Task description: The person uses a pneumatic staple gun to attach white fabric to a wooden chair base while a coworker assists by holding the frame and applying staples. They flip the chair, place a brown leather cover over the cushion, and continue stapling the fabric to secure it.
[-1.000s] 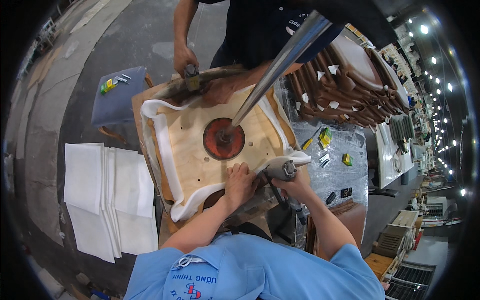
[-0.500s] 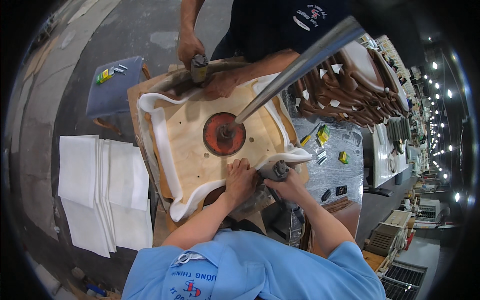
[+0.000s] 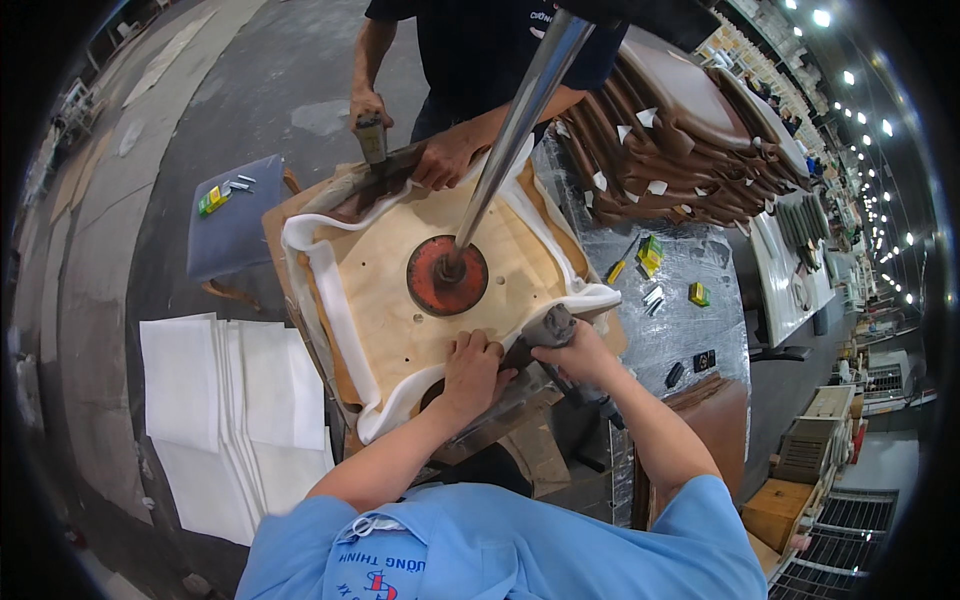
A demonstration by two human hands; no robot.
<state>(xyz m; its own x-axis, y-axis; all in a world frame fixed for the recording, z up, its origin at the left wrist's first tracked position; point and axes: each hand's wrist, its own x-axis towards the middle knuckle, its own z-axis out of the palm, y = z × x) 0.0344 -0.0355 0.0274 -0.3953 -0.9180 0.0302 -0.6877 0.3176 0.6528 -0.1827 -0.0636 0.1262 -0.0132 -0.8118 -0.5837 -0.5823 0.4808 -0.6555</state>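
Observation:
A square plywood seat panel (image 3: 385,270) with white padding (image 3: 335,310) around its edges lies before me. A round red press plate (image 3: 425,290) on a metal rod (image 3: 500,170) bears on its middle. At the near edge my left hand (image 3: 475,372) is closed, its fingers over the wood and brown cover material (image 3: 432,390) beneath it. To its right, my right hand (image 3: 585,355) grips a grey staple gun (image 3: 550,326), whose nose is close to the panel's near edge. Across from me, a co-worker holds another staple gun (image 3: 372,140) and presses the far edge with the other hand (image 3: 445,162).
White padding sheets (image 3: 230,400) are stacked at the left, below a blue-grey stool (image 3: 235,225) carrying staples. On the right, a plastic-covered table (image 3: 690,330) holds a yellow-handled screwdriver (image 3: 620,265), small boxes (image 3: 650,255) and a pile of brown covers (image 3: 690,140). The rod slants up across the work.
The view has shifted a little. The co-worker's staple gun has moved left and outward along the far edge. My hands stay at the near edge, the right one still on its staple gun.

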